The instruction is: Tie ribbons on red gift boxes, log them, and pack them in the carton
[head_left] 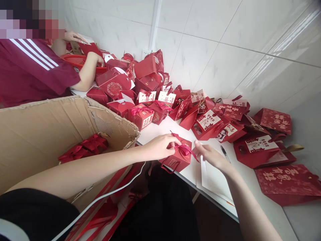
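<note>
A small red gift box (pixel 176 156) with a red ribbon bow (pixel 184 149) on top sits at the near edge of the white table (pixel 160 129). My left hand (pixel 160 146) rests against the box's left top, fingers curled and pinching the ribbon. My right hand (pixel 209 154) is just right of the box, fingertips pinched on the ribbon's right tail. A red cord handle hangs from the box's front.
A heap of red gift boxes and bags (pixel 160 97) covers the table up to the tiled wall. An open cardboard carton (pixel 50 134) with red ribbons inside stands at the left. A pen (pixel 225 153) and white paper (pixel 215 179) lie by my right hand. A person in a maroon shirt (pixel 32 70) works at the far left.
</note>
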{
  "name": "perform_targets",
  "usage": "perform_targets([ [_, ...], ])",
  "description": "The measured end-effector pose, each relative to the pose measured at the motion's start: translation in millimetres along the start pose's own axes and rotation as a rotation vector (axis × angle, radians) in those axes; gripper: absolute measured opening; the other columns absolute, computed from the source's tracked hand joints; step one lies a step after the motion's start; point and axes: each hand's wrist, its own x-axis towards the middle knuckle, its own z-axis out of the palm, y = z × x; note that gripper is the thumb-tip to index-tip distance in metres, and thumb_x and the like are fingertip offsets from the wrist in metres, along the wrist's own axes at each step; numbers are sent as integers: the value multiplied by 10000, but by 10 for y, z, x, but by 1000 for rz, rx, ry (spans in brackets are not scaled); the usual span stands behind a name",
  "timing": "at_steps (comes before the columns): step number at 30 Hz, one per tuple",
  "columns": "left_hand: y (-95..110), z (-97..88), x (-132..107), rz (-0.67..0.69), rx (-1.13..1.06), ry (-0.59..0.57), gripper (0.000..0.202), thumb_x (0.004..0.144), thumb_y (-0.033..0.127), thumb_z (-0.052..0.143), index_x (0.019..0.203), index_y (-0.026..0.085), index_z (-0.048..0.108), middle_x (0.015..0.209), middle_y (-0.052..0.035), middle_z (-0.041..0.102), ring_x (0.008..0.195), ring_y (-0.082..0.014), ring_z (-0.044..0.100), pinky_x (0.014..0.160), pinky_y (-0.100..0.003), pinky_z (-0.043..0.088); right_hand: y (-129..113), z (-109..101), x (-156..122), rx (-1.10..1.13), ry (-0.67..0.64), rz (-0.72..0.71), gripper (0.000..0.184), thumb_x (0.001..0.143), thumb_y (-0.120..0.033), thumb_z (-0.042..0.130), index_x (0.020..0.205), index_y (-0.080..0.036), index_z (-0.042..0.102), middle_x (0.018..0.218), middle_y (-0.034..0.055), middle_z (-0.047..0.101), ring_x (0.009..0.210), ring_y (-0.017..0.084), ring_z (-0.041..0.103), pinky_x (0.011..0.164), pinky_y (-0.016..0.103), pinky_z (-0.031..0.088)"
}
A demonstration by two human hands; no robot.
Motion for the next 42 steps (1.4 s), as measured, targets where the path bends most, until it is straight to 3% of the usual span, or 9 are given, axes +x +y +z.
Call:
perform_targets([
  [2,7,3,6,2,-10,1,315,706,124,493,964,190,661,714,9,606,602,-117,526,591,-216,401,102,-17,-118,74,-226,7,607,756,-728,407,618,-162,576,649,58,585,611,167,517,579,288,397],
  [4,23,2,8,-6,-22,-5,320,702,120,494,964,187,665,706,10,606,599,-116,523,582,-212,397,142,-21,-153,149,-232,-27,516,722,-673,531,626,-167,563,665,44,582,624,155,505,589,275,394],
  [9,68,-25,3,-9,-6,17,332,727,138,490,988,196,686,731,5,583,562,-101,488,568,-206,388,47,-5,95,156,157,-120,436,725,-605,547,699,-171,581,681,15,570,635,144,500,611,272,397],
  [13,56,-36,13,-55,-25,8,320,754,184,491,1001,204,694,747,2,577,546,-102,478,566,-216,384,-23,48,291,123,271,-139,430,695,-596,555,719,-167,571,757,54,599,699,187,546,671,318,433],
  [18,-33,-10,41,-114,-201,-21,308,788,241,491,1047,177,647,730,5,596,610,-122,529,607,-225,406,-46,126,-28,32,717,-148,410,768,-588,476,883,-196,503,866,74,571,757,211,533,672,327,425],
  [23,-46,9,51,-172,-225,88,157,756,308,572,819,165,596,787,-14,613,734,-149,567,700,-251,423,-176,277,-402,-49,350,-27,551,815,-666,330,526,-211,447,461,-21,363,462,146,385,474,266,314],
  [26,-17,3,45,-199,-206,68,197,784,357,540,725,169,546,715,3,589,674,-139,543,659,-250,408,-212,361,-369,-39,305,-23,540,774,-670,396,495,-207,394,466,-29,352,473,129,352,474,255,276],
  [31,-18,-28,52,-245,-153,0,341,811,437,483,597,175,440,556,49,448,540,-107,438,554,-237,338,-199,376,-230,111,229,-5,463,687,-629,515,552,-187,480,499,-36,405,495,115,347,492,252,256],
  [42,-13,-119,132,-319,-264,-182,304,801,436,457,648,172,451,609,38,466,590,-112,465,588,-239,376,-3,304,-162,823,-53,20,433,549,-503,780,552,-163,513,553,-43,468,535,85,394,593,246,351],
])
